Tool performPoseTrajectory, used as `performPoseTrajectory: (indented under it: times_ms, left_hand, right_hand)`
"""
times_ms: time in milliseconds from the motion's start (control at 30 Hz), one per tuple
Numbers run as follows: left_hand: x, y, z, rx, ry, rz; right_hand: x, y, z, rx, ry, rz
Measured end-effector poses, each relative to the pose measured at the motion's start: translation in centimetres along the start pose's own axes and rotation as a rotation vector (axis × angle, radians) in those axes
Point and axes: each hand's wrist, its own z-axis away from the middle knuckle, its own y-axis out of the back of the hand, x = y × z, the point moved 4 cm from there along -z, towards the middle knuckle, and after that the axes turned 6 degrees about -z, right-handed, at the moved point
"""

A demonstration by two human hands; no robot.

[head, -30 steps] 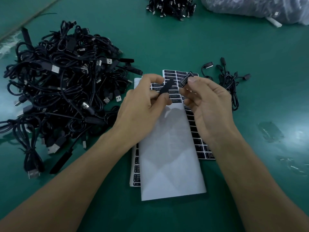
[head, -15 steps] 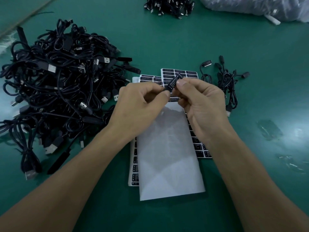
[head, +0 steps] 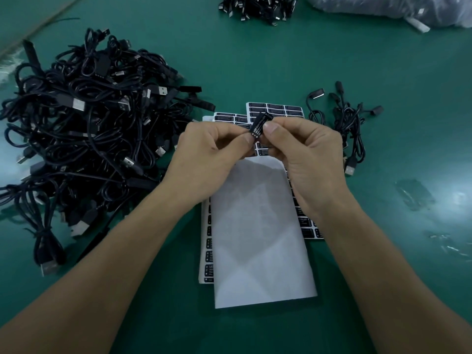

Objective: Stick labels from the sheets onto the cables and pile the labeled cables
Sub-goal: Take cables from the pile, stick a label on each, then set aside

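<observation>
Beneath the left hand (head: 204,159) and the right hand (head: 306,154), the green bench (head: 281,60) is carrying all the work. To the left of the left hand, a large tangled heap of black cables (head: 89,136) is lying. Directly under both hands, the label sheets (head: 275,108) are lying flat, partly covered by a blank white sheet (head: 260,226). To the right of the right hand, a much smaller cable bundle (head: 350,126) is resting.

Both hands are pinching one small black cable block (head: 259,123) between thumbs and fingertips, just above the far end of the sheets. White print is showing on it.

Step in hand, as judged: a label is being pressed onto the block.

Next move: smoothing the label edges fully down, then placing the cable on the labelled pile. Which pile that is cannot be told.
</observation>
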Motion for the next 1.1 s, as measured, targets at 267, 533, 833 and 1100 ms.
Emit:
performPoseTrajectory:
  times_ms: [267, 533, 833, 1100]
  left_hand:
    - [0.27, 0.05, 0.16, -0.105, -0.031, 0.115]
    - [-0.14, 0.10, -0.02, -0.091, 0.012, 0.184]
    - [-0.31, 0.11, -0.01, -0.065, 0.041, 0.168]
    - [-0.13, 0.12, 0.14, -0.057, 0.049, 0.167]
  right_hand:
    - [0.06, 0.07, -0.04, 0.013, 0.013, 0.050]
    - [-0.12, -0.16, 0.01, 0.008, 0.030, 0.076]
    - [-0.16, -0.30, 0.09, -0.023, 0.015, 0.069]
    - [-0.31, -0.31, 0.18, -0.025, 0.073, 0.104]
